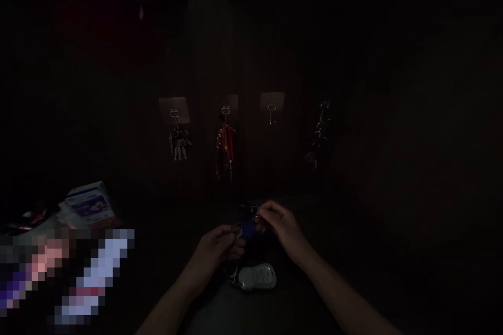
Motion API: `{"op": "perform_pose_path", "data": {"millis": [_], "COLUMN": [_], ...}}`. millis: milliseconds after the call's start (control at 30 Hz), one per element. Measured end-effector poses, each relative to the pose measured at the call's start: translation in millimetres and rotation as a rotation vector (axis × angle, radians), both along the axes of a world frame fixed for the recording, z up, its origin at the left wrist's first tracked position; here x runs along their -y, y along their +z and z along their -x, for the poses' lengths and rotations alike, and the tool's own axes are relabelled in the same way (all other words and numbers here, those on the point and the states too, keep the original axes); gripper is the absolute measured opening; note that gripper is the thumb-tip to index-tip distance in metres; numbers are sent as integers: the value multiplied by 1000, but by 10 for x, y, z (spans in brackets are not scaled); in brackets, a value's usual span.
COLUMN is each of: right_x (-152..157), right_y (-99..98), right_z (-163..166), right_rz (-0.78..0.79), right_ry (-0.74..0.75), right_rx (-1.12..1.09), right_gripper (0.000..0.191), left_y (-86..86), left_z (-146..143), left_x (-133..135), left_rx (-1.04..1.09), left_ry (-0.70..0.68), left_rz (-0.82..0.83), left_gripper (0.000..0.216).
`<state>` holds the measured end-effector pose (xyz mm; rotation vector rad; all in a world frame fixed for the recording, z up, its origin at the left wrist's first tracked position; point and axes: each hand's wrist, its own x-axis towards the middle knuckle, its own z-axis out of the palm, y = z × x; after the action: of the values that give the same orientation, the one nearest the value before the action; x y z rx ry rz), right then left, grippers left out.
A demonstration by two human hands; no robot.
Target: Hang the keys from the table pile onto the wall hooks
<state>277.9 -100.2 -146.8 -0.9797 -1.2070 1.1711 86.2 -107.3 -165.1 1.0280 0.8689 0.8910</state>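
In dim light, a small blue key fob [248,230] hangs between my hands. My left hand [220,245] is closed in a pinch at the fob's left side, where a bit of metal glints. On the other side my right hand [282,226] pinches closely by the fob's upper right, at a key ring [254,210]. Fine detail of the ring is lost in the dark. Just below both hands lies a light grey remote control fob [257,277] with its own metal ring [232,276] on the dark surface.
Hooks line the dark panel ahead. A bunch of keys [179,146] hangs at left, then a red cord keychain [228,144], a bare hook [271,114] and another dim key bunch [320,138]. A box [92,205] and blurred-out items sit at left.
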Motion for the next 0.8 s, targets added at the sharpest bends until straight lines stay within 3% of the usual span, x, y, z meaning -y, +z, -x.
{"op": "perform_pose_path", "data": {"millis": [367,600,800], "right_x": [-33,-81,-119], "right_y": [95,163,310], "right_z": [-133,-379,-664], "right_rz": [-13,-113,-193], "right_ry": [-107,-265,-386], "right_rx": [13,59,192], "right_gripper": [26,26,27], "left_y": [20,-59,-73], "left_z": [79,257,308], "left_x": [-67,-219,-266], "left_rx": [-206,-354,-523], "left_ry": [111,320,277], "left_rz": [-34,-215,-312], "left_gripper": [37,37,32]}}
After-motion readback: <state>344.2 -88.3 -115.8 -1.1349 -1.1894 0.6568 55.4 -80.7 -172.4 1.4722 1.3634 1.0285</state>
